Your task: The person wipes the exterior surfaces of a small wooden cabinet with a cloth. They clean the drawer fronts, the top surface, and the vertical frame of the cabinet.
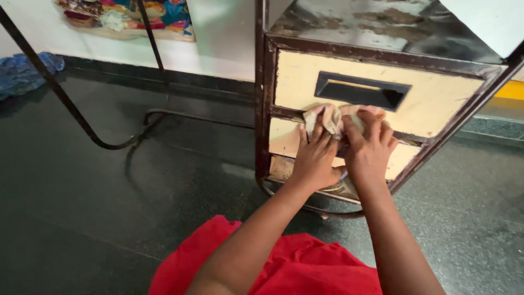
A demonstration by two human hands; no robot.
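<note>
My left hand and my right hand are pressed side by side against the front of a worn cream drawer, the lower one in a rusty metal cabinet. Both hands grip a crumpled beige cloth bunched at the seam between the lower drawer and the upper drawer. The upper drawer has a dark recessed handle slot. My fingers hide most of the cloth and the lower drawer's handle.
A dark speckled stone floor spreads around. A bent black metal tube frame stands at the left. Blue cloth lies at the far left, a colourful fabric by the white wall. Red clothing covers my lap.
</note>
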